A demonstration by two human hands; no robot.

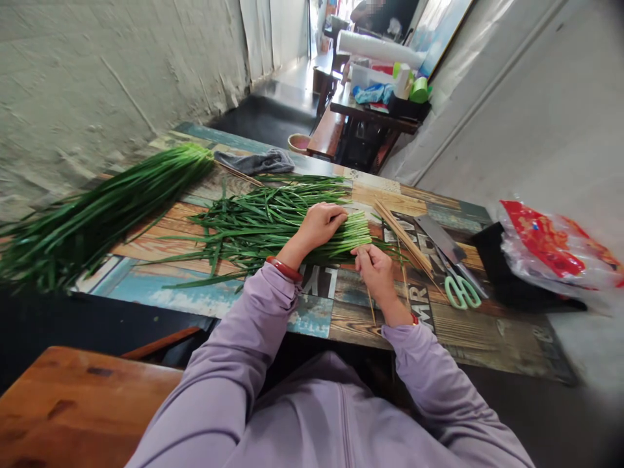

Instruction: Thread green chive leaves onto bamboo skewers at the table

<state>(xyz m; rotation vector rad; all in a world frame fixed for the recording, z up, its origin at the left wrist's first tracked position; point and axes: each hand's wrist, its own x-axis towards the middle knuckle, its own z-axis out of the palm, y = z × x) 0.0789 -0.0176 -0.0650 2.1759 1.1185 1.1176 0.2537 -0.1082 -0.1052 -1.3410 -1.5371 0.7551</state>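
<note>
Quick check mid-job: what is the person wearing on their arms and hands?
No gloves on the left hand or right hand. The left sleeve and right sleeve are long, lilac, part of a zip-front top. A reddish-brown bangle sits at the left wrist; a red band peeks from the right cuff.

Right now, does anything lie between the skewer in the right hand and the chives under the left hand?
Nothing visible does. The right hand holds the skewer beside the cut ends of the chives, which the left hand holds down. Spare skewers and scissors lie further right.
</note>
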